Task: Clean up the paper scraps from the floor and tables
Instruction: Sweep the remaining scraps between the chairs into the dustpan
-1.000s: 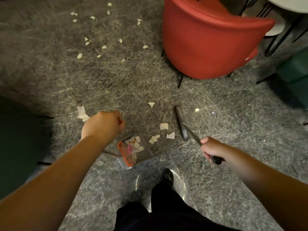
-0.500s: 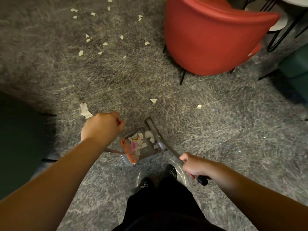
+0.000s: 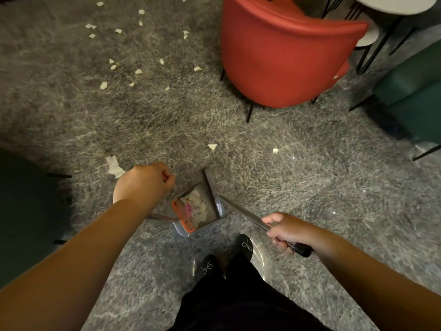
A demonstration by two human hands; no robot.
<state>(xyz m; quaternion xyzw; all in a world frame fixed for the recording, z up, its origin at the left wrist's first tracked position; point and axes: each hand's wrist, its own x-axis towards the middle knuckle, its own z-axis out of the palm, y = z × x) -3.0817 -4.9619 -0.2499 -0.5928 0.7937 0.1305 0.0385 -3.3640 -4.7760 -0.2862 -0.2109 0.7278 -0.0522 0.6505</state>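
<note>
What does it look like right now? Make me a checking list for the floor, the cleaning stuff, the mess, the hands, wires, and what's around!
Surface: grey floor.
Job's things: dustpan holding scraps; broom head at its mouth.
Clutter: paper scraps scattered far, a triangular scrap, a small scrap, a larger strip.
Hands: left hand grips the dustpan handle; right hand grips the broom handle.
Cables: nothing seen.
Surroundings: red chair, green seat, white table.

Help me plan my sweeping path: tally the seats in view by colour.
Red chair: 1
Dark green seats: 2
Total: 3
</note>
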